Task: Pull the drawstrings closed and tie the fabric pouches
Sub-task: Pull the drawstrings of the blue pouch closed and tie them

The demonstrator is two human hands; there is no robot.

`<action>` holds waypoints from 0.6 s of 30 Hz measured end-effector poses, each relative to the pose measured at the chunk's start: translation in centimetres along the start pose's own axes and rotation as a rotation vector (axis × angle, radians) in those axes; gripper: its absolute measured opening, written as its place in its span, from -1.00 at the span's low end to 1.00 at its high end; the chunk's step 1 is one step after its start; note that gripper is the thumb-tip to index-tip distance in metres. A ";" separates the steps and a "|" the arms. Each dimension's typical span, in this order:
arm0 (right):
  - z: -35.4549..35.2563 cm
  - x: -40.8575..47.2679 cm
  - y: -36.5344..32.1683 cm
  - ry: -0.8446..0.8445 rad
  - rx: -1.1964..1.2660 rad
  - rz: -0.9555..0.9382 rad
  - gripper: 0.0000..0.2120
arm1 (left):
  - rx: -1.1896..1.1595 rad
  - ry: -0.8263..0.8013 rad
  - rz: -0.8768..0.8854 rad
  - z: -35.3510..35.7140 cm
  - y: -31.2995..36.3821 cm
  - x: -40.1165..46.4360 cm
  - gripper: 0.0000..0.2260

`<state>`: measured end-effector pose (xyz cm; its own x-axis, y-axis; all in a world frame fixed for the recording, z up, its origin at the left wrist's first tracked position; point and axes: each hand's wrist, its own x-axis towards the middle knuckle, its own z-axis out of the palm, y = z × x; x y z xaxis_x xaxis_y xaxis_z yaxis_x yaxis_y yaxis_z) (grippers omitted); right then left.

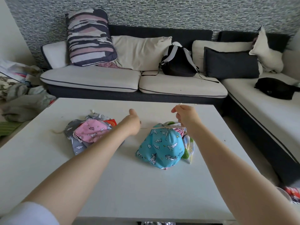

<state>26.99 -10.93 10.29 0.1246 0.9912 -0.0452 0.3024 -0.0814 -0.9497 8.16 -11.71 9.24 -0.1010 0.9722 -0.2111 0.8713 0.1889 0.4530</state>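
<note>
A blue unicorn-print pouch (162, 146) stands on the white table (113, 184), its neck gathered by a cream drawstring (165, 126). My right hand (186, 119) holds one cord end above and right of the neck, fingers curled round it. My left hand (132, 122) is left of the neck and holds the other cord end, which runs taut toward the pouch. A pile of flat pouches lies further left, with a pink pouch (90, 132) on top of grey cloud-print ones (78, 146). More patterned fabric (188, 150) shows behind the blue pouch's right side.
A sofa (113, 78) with cushions and a black backpack (177, 62) runs behind the table and along the right. Clothes lie heaped on the floor (19, 98) at the left. A red packet (292, 194) sits at the table's right edge.
</note>
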 end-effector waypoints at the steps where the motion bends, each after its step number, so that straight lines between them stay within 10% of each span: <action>1: 0.3 -0.1 0.0 -0.018 -0.070 -0.034 -0.72 | -0.037 -0.025 0.039 0.4 -0.1 0.0 -0.67; 8: 0.2 0.0 -0.1 -0.119 -0.299 -0.071 -0.68 | 0.082 -0.180 0.339 -0.1 -1.9 0.5 -0.75; 13: 1.7 -0.7 0.8 -0.270 -0.654 -0.056 -0.68 | -0.293 0.065 0.268 -0.2 -1.9 1.0 -0.71; 18: 3.6 -0.8 1.4 -0.259 -0.699 -0.141 -0.64 | -0.707 -0.139 0.534 -0.7 0.0 -1.7 -0.65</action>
<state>23.92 -11.48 7.92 -0.1596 0.9830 -0.0912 0.8385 0.0862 -0.5380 8.00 -13.24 10.18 0.3324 0.9380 0.0987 0.2817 -0.1986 0.9387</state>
